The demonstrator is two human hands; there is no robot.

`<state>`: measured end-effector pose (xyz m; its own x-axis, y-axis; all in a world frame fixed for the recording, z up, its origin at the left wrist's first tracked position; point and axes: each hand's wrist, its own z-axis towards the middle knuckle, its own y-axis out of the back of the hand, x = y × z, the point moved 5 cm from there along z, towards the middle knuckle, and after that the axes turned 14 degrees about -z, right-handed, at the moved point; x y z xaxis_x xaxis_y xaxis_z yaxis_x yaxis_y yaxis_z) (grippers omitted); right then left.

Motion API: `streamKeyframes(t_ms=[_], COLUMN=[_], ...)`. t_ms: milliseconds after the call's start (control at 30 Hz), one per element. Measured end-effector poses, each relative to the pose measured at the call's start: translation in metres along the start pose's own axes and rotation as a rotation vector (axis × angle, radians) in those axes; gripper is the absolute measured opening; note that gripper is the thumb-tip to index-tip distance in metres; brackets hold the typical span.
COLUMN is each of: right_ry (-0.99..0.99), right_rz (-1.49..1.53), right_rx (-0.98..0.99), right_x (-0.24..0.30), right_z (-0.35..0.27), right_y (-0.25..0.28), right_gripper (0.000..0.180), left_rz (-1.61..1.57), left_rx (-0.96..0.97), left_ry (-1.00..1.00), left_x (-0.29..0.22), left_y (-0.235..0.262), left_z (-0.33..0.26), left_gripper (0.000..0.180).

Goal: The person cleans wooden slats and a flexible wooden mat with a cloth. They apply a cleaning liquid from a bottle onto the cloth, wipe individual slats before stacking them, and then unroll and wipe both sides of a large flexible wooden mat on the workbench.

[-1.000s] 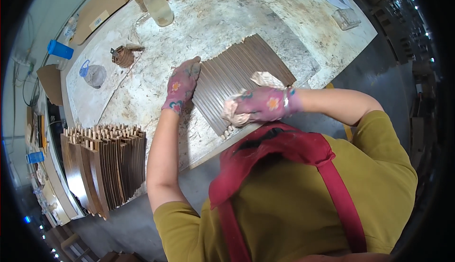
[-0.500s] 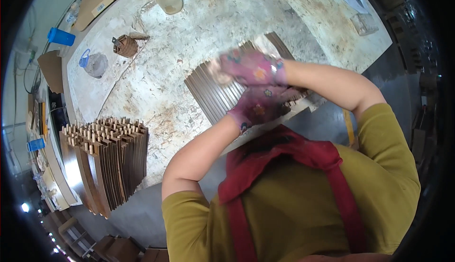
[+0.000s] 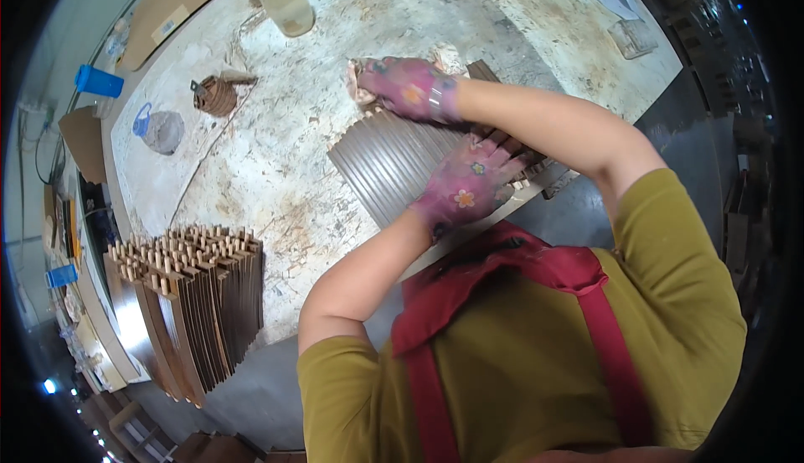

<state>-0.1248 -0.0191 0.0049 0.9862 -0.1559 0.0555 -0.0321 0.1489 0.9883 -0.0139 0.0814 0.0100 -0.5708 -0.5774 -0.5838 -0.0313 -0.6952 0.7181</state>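
Note:
A row of dark brown wooden strips (image 3: 385, 165), packed side by side, lies on the worktable in front of me. My left hand (image 3: 469, 180), in a purple flowered glove, rests flat on the near part of the strips with its fingers spread. At the far edge of the row, my right hand (image 3: 408, 87), gloved alike, is closed on a pale crumpled rag (image 3: 358, 84). Part of the pale cloth also shows beyond that hand. Pale peg ends stick out along the far edge of the row. My right forearm hides some of the strips.
Brown wooden pieces with pale dowels (image 3: 188, 304) stand bunched at the left table edge. On the whitish, stained table (image 3: 276, 161) are a brown wrapped pot (image 3: 215, 97), a clear bag with a blue cap (image 3: 162, 132) and a cloudy bottle (image 3: 285, 0). A blue cup (image 3: 99, 82) is far left.
My right hand has moved left and away with the rag, toward the far edge of the strips. My left hand has shifted slightly right, its fingers now spread. The view has tilted a little.

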Motion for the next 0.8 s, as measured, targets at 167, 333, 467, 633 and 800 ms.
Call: streamKeyframes(t_ms=[167,333,467,633,800], right_ry=[0.072,0.253,-0.334,-0.45,-0.522], right_rz=[0.14,0.025,0.247,0.63,0.313], right_rx=[-0.043,-0.169,0.047,-0.225,-0.058], right_x=[0.02,0.03,-0.038,-0.137,-0.1], right_z=[-0.029,-0.042,0.01,-0.061,-0.11], right_y=[0.063,0.021,0.01,0.13,0.155], right_gripper=[0.021,0.024,0.036,0.046,0.05], left_rz=[-0.141,-0.201,0.018,-0.07,-0.014], left_rx=[0.035,0.106,0.05,0.066,-0.084], left_ry=[0.071,0.162,0.014,0.095,-0.126], left_x=[0.005,0.005,-0.005,-0.011,-0.009], left_y=[0.004,-0.001,0.007,0.012,-0.013], left_z=[-0.005,-0.003,0.004,0.019,0.073], left_gripper=[0.051,0.052,0.053,0.058,0.059])
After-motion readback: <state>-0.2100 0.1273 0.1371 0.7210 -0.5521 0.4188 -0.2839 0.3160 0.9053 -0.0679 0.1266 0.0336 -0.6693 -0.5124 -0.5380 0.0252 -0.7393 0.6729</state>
